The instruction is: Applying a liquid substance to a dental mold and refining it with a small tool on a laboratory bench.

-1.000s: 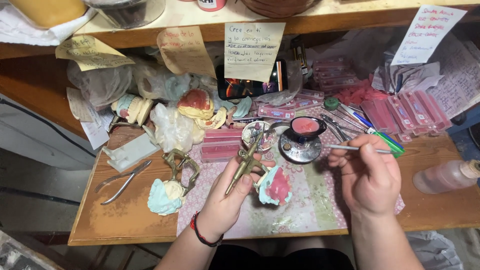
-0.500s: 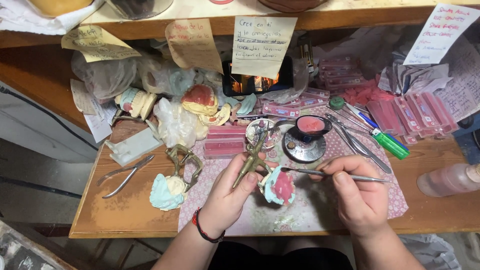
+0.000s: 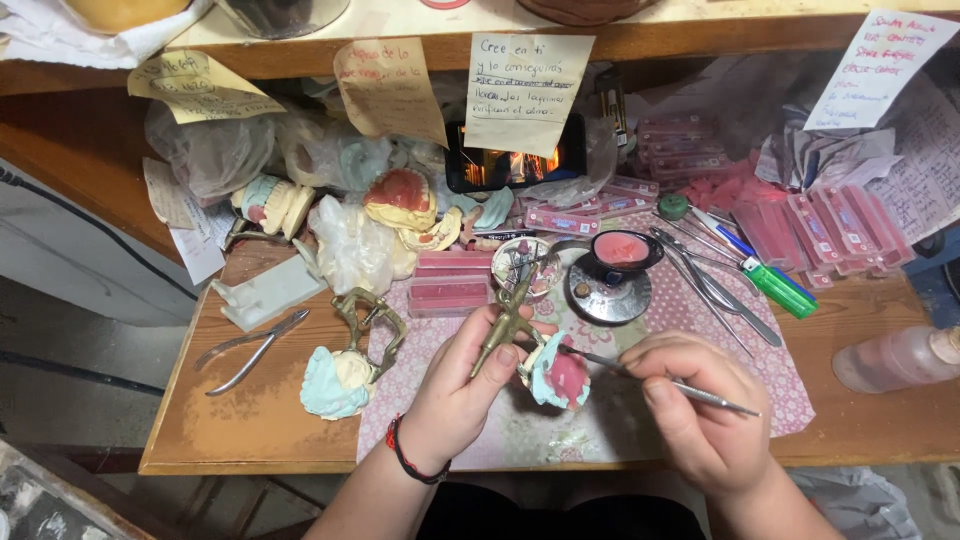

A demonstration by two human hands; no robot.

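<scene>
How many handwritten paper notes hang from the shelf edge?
4: a crumpled yellowish note at far left, a tan note beside it, a pale note over the phone, a white note at far right. Others may be hidden.

**A:** What kind of place is shown?

**B:** A dental technician's workbench. On the wooden bench [image 3: 250, 430] lie plaster jaw casts with pink wax gums [image 3: 400, 197], and a brass articulator [image 3: 372, 325] holds a pale blue cast at near left.

**A:** What else supports this?

**B:** Trays of pink wax sheets [image 3: 830, 225] at far right, metal pliers [image 3: 250, 348] at left, a small dish of melted pink wax [image 3: 622, 250] at centre, and handwritten paper notes [image 3: 528, 90] hanging from the shelf above.
</scene>
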